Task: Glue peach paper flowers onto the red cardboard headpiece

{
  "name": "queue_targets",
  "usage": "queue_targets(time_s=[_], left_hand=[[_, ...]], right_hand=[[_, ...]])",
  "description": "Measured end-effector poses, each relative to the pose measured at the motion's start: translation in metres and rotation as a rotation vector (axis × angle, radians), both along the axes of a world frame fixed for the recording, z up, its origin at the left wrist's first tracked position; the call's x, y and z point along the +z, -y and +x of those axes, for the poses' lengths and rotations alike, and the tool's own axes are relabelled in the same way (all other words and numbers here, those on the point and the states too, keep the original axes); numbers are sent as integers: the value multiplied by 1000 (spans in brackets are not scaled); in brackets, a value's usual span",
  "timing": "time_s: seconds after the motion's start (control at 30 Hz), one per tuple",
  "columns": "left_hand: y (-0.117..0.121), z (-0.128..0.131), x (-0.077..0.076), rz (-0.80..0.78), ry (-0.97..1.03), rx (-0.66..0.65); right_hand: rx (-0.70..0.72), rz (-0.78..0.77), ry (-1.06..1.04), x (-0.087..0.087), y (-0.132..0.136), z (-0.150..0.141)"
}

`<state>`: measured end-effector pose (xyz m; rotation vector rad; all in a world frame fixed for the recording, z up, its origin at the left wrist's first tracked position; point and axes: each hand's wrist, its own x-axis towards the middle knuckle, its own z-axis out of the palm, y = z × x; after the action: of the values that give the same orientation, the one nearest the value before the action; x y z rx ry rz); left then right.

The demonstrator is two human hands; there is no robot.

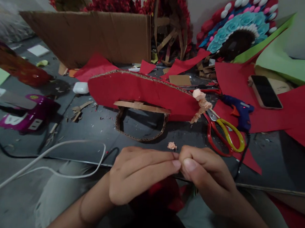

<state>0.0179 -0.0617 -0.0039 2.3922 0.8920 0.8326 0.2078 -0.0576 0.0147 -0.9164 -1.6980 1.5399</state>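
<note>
My left hand [142, 173] and my right hand [206, 177] meet at the table's front edge, fingertips touching. The left fingers are pressed together and point right. The right thumb and fingers are pinched closed. Anything between them is hidden. Just beyond lies a small crumpled peach paper piece [172, 145]. Behind it is a red-covered cardboard piece [141, 89] with a corrugated edge and a curved cardboard band [140, 138] at its front. More crumpled peach paper [201, 105] lines its right end.
To the right are red-and-yellow scissors [226, 135], a blue hot glue gun [237, 110], red sheets [265, 121] and a phone [265, 91]. A purple device [29, 115], white earbud case [81, 87] and white cable [63, 143] are leftward. A cardboard panel [90, 34] stands behind.
</note>
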Motion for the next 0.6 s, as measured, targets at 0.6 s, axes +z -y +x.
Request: queue_targets(time_s=[0.6], left_hand=[[6,15,3,288,-87,249]], right_hand=[[-45,183,495,5,-6,6]])
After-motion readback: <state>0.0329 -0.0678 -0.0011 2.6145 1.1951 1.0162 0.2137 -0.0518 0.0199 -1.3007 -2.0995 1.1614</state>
